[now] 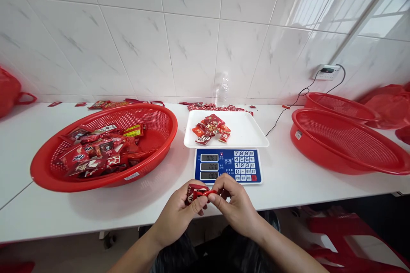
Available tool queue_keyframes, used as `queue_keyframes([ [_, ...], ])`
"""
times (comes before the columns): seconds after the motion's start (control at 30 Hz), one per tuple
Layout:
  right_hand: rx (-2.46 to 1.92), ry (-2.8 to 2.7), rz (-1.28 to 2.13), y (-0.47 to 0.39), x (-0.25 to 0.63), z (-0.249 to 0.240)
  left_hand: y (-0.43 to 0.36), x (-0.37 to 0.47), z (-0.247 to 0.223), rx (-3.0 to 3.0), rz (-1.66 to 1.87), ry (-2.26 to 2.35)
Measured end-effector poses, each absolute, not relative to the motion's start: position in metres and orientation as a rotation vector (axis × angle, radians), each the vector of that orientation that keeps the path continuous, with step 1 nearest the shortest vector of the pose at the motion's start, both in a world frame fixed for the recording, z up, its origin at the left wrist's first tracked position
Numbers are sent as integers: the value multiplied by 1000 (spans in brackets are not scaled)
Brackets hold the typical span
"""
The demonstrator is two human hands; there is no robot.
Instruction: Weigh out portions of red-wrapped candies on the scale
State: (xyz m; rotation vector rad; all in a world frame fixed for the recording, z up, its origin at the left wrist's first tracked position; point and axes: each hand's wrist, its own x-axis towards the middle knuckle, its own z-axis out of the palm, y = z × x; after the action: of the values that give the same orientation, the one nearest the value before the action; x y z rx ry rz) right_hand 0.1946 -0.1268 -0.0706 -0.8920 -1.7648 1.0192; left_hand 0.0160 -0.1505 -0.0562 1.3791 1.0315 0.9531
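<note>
My left hand (181,207) is closed round a red packet (194,191) with white lettering, just in front of the scale. Thumb and fingers of my right hand (233,204) pinch the packet's right end. Behind both hands is a blue digital scale (228,166); its top display seems to read 0.063. On its white tray (248,130) lies a small pile of red packets (211,128). To the left, a red oval basket (153,123) holds many red packets and a yellow one (133,130).
Two red baskets (336,145) stand at the right. A clear bottle (221,89) and loose red packets (208,106) are along the wall. A black cable (282,113) runs to a socket (326,72). Red bags (390,102) lie far right, another (9,91) far left.
</note>
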Motion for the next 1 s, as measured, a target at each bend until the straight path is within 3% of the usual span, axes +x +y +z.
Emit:
queue_keyframes([
  [0.13, -851, -1834, 934, -122, 199, -66, -147, 16, -61, 1370, 1016, 1023],
  [0.33, -1033, -1829, 494, -65, 227, -39, -138, 3, -74, 1350, 1260, 1198],
  [0.57, -1220, -2054, 370, -4, 232, -5, -135, -6, -94, 1362, 1315, 1324],
  [1.0, -1146, -2441, -323, -1, 224, -20, -134, -8, -100, 1328, 1279, 1285],
])
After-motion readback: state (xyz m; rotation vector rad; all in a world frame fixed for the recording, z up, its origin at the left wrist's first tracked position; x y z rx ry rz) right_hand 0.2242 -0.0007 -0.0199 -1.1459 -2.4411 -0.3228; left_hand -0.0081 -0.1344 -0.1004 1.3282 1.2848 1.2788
